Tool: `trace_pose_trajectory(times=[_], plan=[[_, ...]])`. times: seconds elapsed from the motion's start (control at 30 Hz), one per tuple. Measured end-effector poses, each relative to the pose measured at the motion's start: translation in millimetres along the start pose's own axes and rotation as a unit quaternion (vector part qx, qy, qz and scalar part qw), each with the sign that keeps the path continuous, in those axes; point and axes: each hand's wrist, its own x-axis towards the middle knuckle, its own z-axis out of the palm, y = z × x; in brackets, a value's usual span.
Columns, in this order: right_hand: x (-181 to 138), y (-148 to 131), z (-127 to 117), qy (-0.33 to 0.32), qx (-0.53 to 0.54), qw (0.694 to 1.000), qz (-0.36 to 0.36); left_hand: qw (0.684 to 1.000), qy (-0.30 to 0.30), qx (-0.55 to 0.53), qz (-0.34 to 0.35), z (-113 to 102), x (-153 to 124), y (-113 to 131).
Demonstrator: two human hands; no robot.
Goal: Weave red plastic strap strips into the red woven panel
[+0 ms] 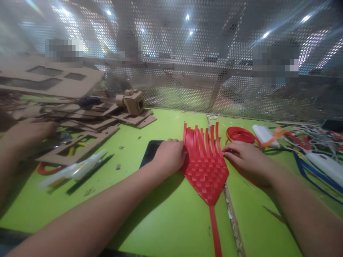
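Note:
A woven piece of flat red strips (206,175) lies on the green table, pointed at its near end. One long strip runs from that point toward me, and several loose strip ends fan out at the far side. My left hand (171,155) is closed at its left edge, fingers curled and partly hidden. At the right edge, my right hand (239,157) pinches a red strip between thumb and fingers. Just beyond that hand sits a coil of red strip (242,135). A dark phone (150,152) lies partly behind my left hand.
Cardboard pieces (88,119) and a small cardboard model (134,102) are piled at left. Another person's hand (29,134) reaches in there, near glue sticks (85,166). White devices (265,135), cables and blue strips (308,169) lie right. A perforated metal screen (171,78) stands behind.

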Motion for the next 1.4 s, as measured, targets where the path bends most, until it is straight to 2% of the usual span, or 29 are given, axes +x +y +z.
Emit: trace_pose_trajectory(times=[0.37,0.6,0.77,0.9,1.0,1.23,1.4], plan=[[-1,-4,-1,-0.002,0.01,1.0,0.003,0.999,0.024,-0.034,-0.025,-9,-3,-3],[-1,-12,-4,-0.004,-0.005,1.0,-0.008,0.991,-0.061,-0.12,0.009,-9,-3,-14],[-1,-20,-8,-0.002,0.008,1.0,-0.026,0.98,-0.109,-0.159,0.042,-18,0,-26],[-4,-17,-9,-0.029,0.034,0.999,-0.024,0.974,-0.142,-0.163,0.074,-27,2,-35],[-5,-11,-8,-0.065,0.058,0.996,-0.014,0.972,-0.143,-0.162,0.096,-28,3,-40],[-5,-13,-6,-0.132,0.076,0.988,0.022,0.965,-0.179,-0.162,0.103,-25,8,-42],[-4,-23,-6,-0.143,0.061,0.987,0.04,0.967,-0.165,-0.159,0.109,-23,8,-42]])
